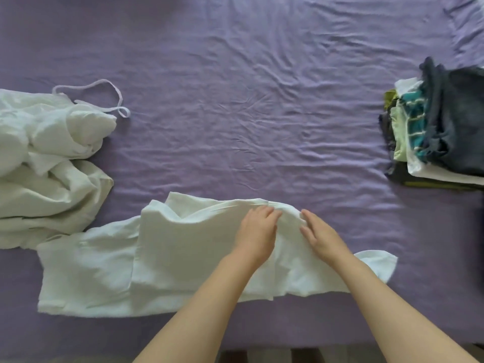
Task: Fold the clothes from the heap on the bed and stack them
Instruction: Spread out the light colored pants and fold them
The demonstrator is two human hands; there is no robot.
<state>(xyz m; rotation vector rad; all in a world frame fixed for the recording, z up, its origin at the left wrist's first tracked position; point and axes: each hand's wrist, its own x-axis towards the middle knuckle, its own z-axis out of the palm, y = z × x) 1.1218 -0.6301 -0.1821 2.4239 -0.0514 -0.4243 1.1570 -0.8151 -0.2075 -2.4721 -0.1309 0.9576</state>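
A white cotton garment [183, 260] lies along the near edge of the wrinkled purple bedsheet [248, 113]; left hand [258, 231] and right hand [320, 235] press flat-fingered on its raised far fold.

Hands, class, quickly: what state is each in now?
Left hand: open, resting flat on the white cloth garment.
Right hand: open, fingers straight against the same garment.

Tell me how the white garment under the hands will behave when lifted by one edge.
The white garment is probably floppy: it lies in soft folds and bunches between the left hand and right hand. It looks thin, so likely light. Its loose end would probably dangle and drag across the purple sheet.
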